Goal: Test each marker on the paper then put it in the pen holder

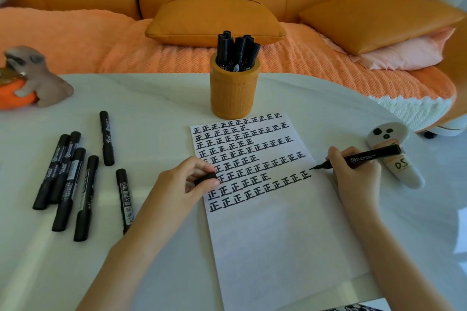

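Observation:
A white sheet of paper point(278, 235) lies on the table, its upper half filled with rows of black characters. My right hand point(356, 174) grips an uncapped black marker point(371, 156), whose tip sits at the right end of the lowest long row. My left hand point(187, 182) rests on the paper's left edge and pinches the marker's black cap point(206, 178). An orange pen holder point(233, 88) stands just beyond the paper, with several black markers upright in it. Several capped black markers point(70, 182) lie loose on the table to the left.
A grey animal figurine point(38, 78) on an orange base sits at the far left. A white ghost-like figure point(394, 156) labelled "DS" lies to the right of my right hand. Beyond the white table point(151, 98) is an orange sofa with cushions point(214, 23).

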Motion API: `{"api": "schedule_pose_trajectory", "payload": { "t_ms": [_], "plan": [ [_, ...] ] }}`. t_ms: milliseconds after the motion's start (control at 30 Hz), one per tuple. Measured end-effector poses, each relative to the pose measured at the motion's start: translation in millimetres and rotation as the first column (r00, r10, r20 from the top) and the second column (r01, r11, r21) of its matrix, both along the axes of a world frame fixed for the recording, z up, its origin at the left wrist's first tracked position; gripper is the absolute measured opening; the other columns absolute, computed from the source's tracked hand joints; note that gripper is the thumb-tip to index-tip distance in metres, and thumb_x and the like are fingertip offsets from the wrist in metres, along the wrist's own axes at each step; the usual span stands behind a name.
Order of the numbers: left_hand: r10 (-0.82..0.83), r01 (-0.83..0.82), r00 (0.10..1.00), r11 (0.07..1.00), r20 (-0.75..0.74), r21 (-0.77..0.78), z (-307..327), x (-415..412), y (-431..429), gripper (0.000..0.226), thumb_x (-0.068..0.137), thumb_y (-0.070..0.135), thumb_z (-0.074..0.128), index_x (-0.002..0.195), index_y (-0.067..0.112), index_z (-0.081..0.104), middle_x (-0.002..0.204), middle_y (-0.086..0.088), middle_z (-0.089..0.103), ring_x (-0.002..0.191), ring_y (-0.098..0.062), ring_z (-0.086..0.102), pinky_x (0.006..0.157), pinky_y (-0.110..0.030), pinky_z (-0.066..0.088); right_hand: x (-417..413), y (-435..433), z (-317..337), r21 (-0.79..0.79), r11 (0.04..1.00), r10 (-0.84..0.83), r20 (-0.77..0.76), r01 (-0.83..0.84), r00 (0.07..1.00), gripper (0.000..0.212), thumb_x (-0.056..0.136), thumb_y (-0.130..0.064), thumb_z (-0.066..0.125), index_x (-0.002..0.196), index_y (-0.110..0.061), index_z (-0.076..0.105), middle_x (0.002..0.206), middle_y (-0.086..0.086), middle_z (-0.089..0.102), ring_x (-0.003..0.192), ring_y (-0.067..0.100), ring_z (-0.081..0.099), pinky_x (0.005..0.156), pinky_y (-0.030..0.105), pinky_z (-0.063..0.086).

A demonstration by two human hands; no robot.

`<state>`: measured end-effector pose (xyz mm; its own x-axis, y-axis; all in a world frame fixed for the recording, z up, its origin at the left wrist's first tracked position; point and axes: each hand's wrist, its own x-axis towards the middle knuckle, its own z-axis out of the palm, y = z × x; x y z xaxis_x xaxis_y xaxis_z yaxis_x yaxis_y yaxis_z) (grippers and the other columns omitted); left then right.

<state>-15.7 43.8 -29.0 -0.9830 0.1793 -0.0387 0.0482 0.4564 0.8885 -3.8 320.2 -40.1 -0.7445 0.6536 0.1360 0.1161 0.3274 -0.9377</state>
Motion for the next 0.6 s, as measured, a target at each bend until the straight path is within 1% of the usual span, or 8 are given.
{"api": "schedule_pose_trajectory", "payload": {
  "t_ms": [67,100,233,333,467,600],
  "plan": [
    [-0.002,0.002,1.0,1.0,0.002,0.0,0.0,0.0,0.0,0.015,0.079,0.023,0.071,0.092,0.026,0.064,0.089,0.012,0.07,0.081,0.002,0.063,0.082,-0.029,0.054,0.7,-0.7,1.1,-0.022,1.0,0.004,-0.008,-0.004,1.0,0.028,0.087,-0.014,0.06,0.072,0.008,0.056,0.063,0.011,0.054,0.041,0.004,0.038,0.041,0.012,0.03],
    [-0.002,0.002,1.0,1.0,0.002,-0.002,-0.2,0.2,0.1,0.015,0.079,0.023,0.071,0.091,0.026,0.064,0.089,0.013,0.07,0.081,0.002,0.063,0.082,-0.029,0.054,1.0,-1.0,1.4,-0.027,1.0,0.01,-0.007,-0.01,1.0,0.028,0.087,-0.014,0.06,0.072,0.008,0.056,0.064,0.011,0.054,0.042,0.004,0.038,0.042,0.012,0.031],
    [0.002,-0.002,1.0,1.0,0.005,-0.004,-0.3,0.1,0.3,0.015,0.079,0.023,0.071,0.091,0.027,0.064,0.088,0.013,0.07,0.081,0.002,0.063,0.082,-0.03,0.054,0.5,-0.8,0.4,-0.005,1.0,0.027,0.023,-0.027,0.999,0.028,0.087,-0.016,0.06,0.071,0.007,0.057,0.057,0.007,0.049,0.043,0.005,0.039,0.042,0.013,0.03],
    [0.001,-0.001,1.0,1.0,0.007,-0.008,0.0,0.1,0.1,0.014,0.08,0.023,0.071,0.092,0.026,0.064,0.089,0.013,0.069,0.082,0.002,0.063,0.082,-0.029,0.054,-0.3,-0.5,-0.5,0.004,0.999,0.032,0.031,-0.032,0.999,0.028,0.086,-0.016,0.06,0.07,0.007,0.056,0.058,0.008,0.05,0.045,0.006,0.039,0.044,0.016,0.031],
    [-0.003,0.003,1.0,1.0,0.011,-0.008,-0.8,-0.4,-0.2,0.014,0.08,0.023,0.071,0.092,0.025,0.064,0.089,0.012,0.07,0.082,0.001,0.063,0.082,-0.031,0.055,0.2,-1.3,0.6,0.014,0.999,0.035,0.035,-0.036,0.999,0.024,0.084,-0.011,0.059,0.07,0.008,0.054,0.057,0.009,0.05,0.045,0.007,0.039,0.042,0.015,0.03],
    [0.001,-0.001,1.0,1.0,0.012,-0.002,-0.8,-0.5,0.1,0.015,0.079,0.023,0.071,0.091,0.026,0.064,0.089,0.012,0.07,0.081,0.001,0.063,0.082,-0.031,0.055,1.3,-3.0,2.8,0.024,0.999,0.046,0.037,-0.047,0.998,0.021,0.081,-0.005,0.056,0.065,0.006,0.049,0.06,0.014,0.05,0.047,0.008,0.039,0.042,0.017,0.029]
  ]
}}
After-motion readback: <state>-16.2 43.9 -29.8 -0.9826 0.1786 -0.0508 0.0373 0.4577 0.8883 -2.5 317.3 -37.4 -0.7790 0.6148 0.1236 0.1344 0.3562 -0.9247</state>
